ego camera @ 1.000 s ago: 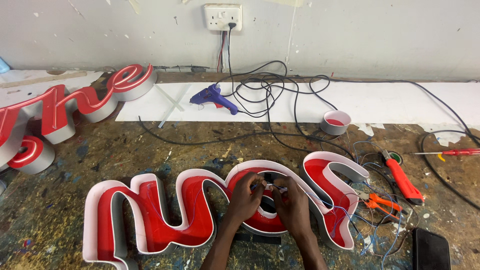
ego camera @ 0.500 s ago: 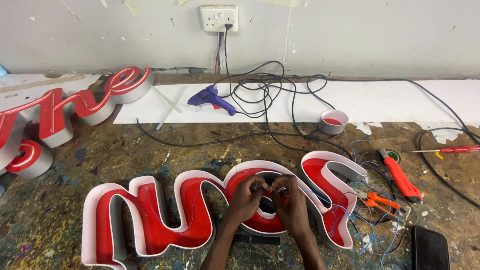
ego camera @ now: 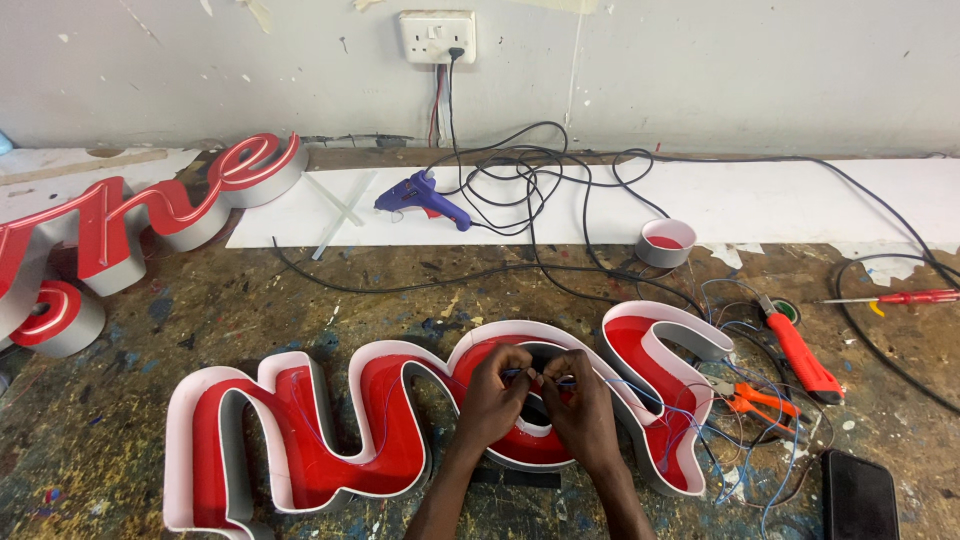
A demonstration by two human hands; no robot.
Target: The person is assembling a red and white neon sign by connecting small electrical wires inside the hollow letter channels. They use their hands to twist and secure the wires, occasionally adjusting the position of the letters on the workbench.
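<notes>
A large hollow script sign letter piece [ego camera: 330,440], red inside with white and grey walls, lies open side up on the paint-stained bench. My left hand [ego camera: 495,400] and my right hand [ego camera: 580,405] meet over its middle loop. Both pinch thin blue wires [ego camera: 535,376] between the fingertips. More blue wire [ego camera: 680,415] trails right across the sign's last curve and down to a loose tangle.
Orange pliers [ego camera: 755,398], a red-handled knife [ego camera: 800,350], a red screwdriver [ego camera: 905,297] and a black phone [ego camera: 858,497] lie at the right. Behind are a blue glue gun [ego camera: 420,197], black cables [ego camera: 540,190], a small round red-lined piece [ego camera: 666,241], a white board [ego camera: 800,200] and another red sign [ego camera: 130,220] at the left.
My hands stay at the same loop, fingertips working slightly on the wires. The view has shifted a little; nothing else moved.
</notes>
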